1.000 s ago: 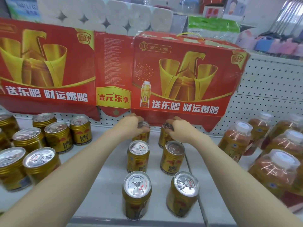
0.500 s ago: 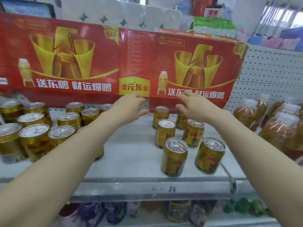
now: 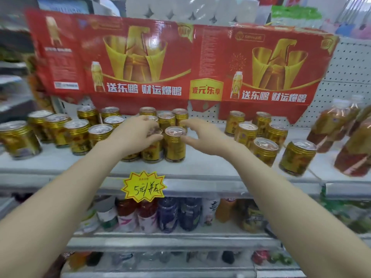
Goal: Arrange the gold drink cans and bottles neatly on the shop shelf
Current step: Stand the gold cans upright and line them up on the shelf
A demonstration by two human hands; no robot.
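Ahead of me hangs a red cardboard banner (image 3: 180, 63), 2 printed panels side by side, each with gold artwork and white Chinese lettering. A yellow label panel (image 3: 206, 89) sits at the lower edge where the 2 panels meet. Above the banner I see white paper rolls (image 3: 180, 9) in plastic wrap, with a green pack (image 3: 295, 16) to their right. White pegboard (image 3: 349, 67) backs the right side. Below, a yellow starburst price tag (image 3: 143, 187) carries black handwriting starting with 5. Under it, a lower shelf (image 3: 170, 240) holds mixed bottles (image 3: 168, 214) in red, dark blue, white and orange. The tier beneath is blurred.
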